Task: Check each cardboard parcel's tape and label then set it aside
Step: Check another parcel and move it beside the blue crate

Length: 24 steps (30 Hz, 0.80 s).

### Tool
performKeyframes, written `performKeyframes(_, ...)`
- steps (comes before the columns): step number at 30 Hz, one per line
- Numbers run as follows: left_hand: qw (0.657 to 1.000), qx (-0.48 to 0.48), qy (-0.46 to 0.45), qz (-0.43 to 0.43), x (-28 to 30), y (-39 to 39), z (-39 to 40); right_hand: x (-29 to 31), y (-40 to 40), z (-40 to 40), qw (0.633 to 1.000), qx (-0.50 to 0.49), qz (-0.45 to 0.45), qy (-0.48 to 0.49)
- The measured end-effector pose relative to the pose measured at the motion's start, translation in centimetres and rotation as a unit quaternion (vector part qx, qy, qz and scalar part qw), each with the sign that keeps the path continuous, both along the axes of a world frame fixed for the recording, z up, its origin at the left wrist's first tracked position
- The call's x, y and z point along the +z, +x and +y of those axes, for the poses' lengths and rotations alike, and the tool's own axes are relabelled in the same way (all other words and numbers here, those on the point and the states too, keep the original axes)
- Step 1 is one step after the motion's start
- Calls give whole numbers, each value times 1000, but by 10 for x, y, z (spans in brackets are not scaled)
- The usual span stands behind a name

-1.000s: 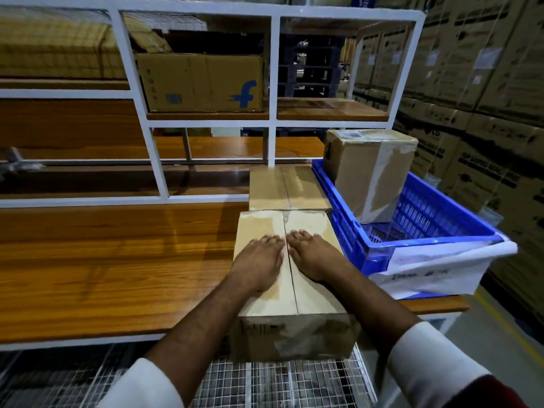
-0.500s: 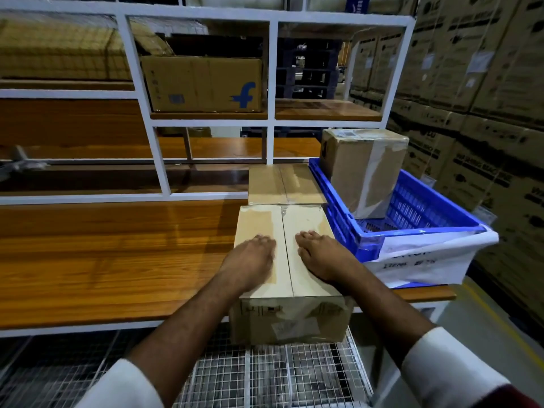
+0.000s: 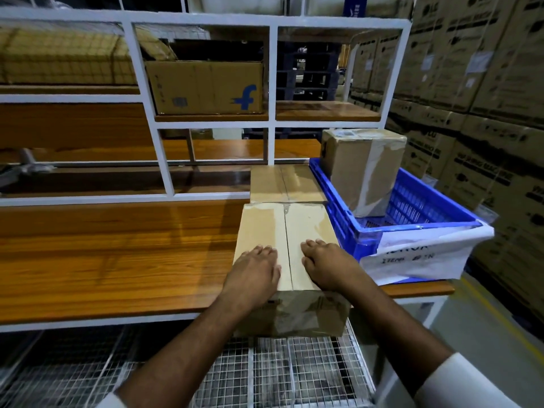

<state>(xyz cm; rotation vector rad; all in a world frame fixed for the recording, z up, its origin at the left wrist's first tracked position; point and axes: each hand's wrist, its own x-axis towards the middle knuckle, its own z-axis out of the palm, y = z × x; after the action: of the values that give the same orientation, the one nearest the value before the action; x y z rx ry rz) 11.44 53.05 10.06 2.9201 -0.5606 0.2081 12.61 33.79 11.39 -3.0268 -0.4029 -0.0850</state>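
Left hand [image 3: 254,273] and right hand [image 3: 328,267] are lying flat, fingers straight, on the parcel [image 3: 287,248].
Its long axis is running straight away from them along the taped seam, overhanging the bench [image 3: 117,254] edge; both hands are equally near.

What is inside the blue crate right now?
One taped cardboard parcel stands upright at the far end of the blue crate. The near wall and white paper hide the crate's near floor.
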Motion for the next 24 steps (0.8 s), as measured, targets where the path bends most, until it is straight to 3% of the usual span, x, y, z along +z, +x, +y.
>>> performKeyframes(8, 1000, 12, -15, -12, -5, -11, 12, -10, -18, -4, 999, -18, -14, 32)
performKeyframes(15, 997, -81, -19, 2, -5, -35, -3, -15, -37, 19, 999, 39, -13, 11)
performKeyframes(21, 997, -66, -26, -11, -3, -34, 0, -5, -38, 11, 998, 47, -8, 38)
performKeyframes(24, 998, 3, -53, -17, -5, -38, 20, 0, -53, -10, 998, 32, -32, 52)
